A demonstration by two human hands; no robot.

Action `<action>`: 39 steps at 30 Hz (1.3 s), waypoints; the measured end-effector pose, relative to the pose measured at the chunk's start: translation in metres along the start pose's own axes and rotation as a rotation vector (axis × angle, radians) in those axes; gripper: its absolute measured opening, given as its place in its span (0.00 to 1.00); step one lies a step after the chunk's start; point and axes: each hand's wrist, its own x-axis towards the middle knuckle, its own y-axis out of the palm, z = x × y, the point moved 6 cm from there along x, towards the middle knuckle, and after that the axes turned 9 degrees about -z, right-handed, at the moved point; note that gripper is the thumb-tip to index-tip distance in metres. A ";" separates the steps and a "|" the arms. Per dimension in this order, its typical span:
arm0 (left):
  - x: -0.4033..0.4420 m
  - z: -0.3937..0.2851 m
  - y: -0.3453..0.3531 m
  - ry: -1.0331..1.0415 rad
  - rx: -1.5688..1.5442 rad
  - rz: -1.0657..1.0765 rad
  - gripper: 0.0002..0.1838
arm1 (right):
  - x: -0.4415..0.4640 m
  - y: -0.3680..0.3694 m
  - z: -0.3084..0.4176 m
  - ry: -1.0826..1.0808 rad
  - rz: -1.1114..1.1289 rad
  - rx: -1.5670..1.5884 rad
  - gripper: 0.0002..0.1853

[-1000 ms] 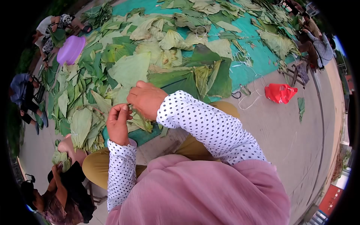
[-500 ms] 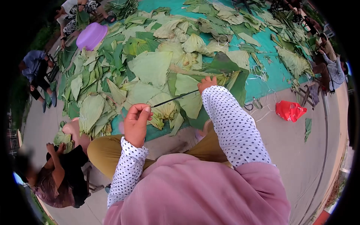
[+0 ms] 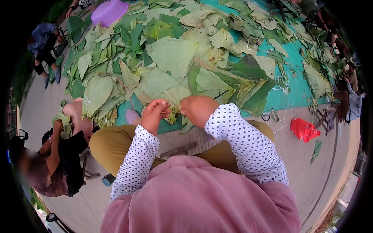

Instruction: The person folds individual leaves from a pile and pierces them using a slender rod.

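My left hand (image 3: 154, 115) is raised above the near edge of the leaf pile, thumb and fingers pinched together. Close to its right, my right hand (image 3: 199, 110) is curled with the knuckles up; what either hand holds, if anything, is too small or hidden to make out. Just past my right hand lies a folded bundle of large dried leaves (image 3: 213, 80), green outside and paler inside. A short dark strip (image 3: 220, 94) shows against that bundle, partly hidden. Beyond my hands, a broad pale green leaf (image 3: 173, 54) lies flat on the pile.
Leaves cover much of a green tarp (image 3: 293, 77). A purple basin (image 3: 110, 12) stands at the far left, a red plastic bag (image 3: 304, 130) on the concrete at right. White string (image 3: 283, 83) lies nearby. A seated person (image 3: 58, 155) is at left; others sit around.
The dark strip stretched between my hands earlier no longer spans them. My right hand has come down and left, close to my left hand. The view has shifted slightly.
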 end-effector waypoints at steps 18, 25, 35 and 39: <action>0.205 0.106 0.009 0.013 1.760 0.187 0.29 | 0.036 0.008 0.014 -0.078 0.139 -0.089 0.08; 0.184 0.083 -0.010 0.738 1.338 -0.006 0.18 | 0.031 0.008 0.016 -0.131 0.091 -0.164 0.07; 0.089 0.184 -0.094 -0.070 1.426 0.126 0.11 | 0.009 0.013 0.019 -0.161 0.182 -0.206 0.11; 0.088 0.243 -0.083 -0.507 1.535 0.633 0.09 | 0.009 0.014 0.016 -0.156 0.259 -0.218 0.11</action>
